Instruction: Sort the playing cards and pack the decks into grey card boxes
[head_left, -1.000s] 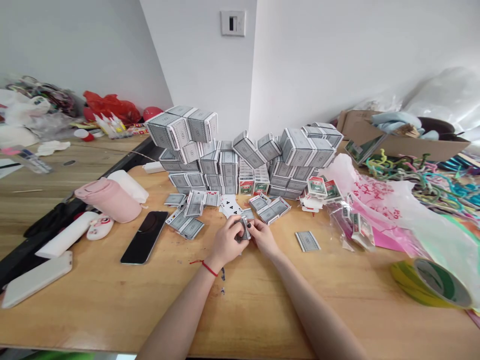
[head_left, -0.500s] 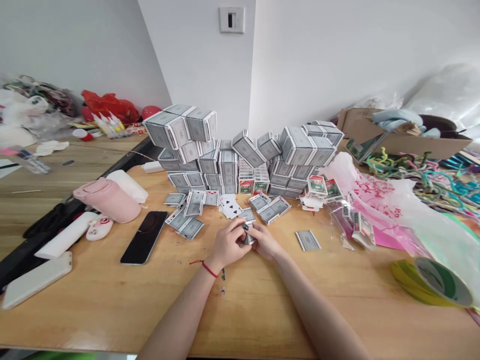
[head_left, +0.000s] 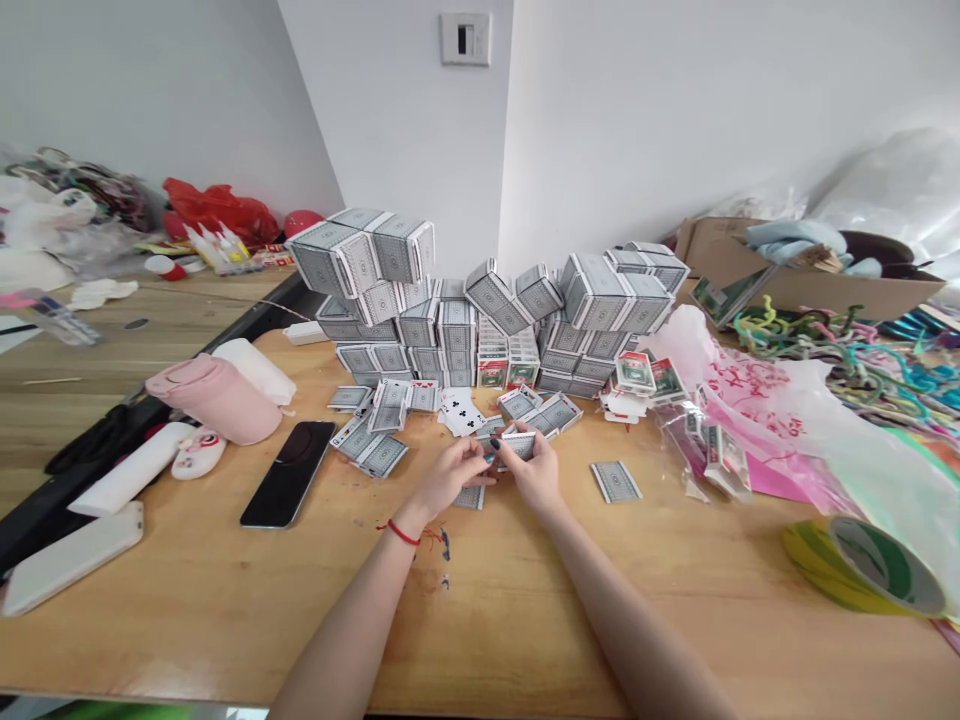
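My right hand [head_left: 535,467] pinches a small grey-backed pack of playing cards [head_left: 518,444] between fingers and thumb. My left hand [head_left: 450,477] reaches toward it, fingertips close beside the pack, with nothing visible in its grip. Under the left palm, one grey-backed card [head_left: 469,497] lies flat on the wooden table [head_left: 525,600]. Just ahead of my hands are loose packs [head_left: 538,415] and face-up playing cards [head_left: 458,412]. Another single card [head_left: 615,481] lies off to the right.
A tall pile of grey card packs [head_left: 480,310] stands at the back against the wall. A black phone [head_left: 289,473] and pink bottle [head_left: 216,402] are to the left. A plastic bag [head_left: 750,405], tape roll [head_left: 862,565] and cardboard box [head_left: 750,270] are to the right.
My hands have parted, with the left drawn back and the right holding the pack higher and farther from the body. A grey-backed card now shows on the table under my left hand.
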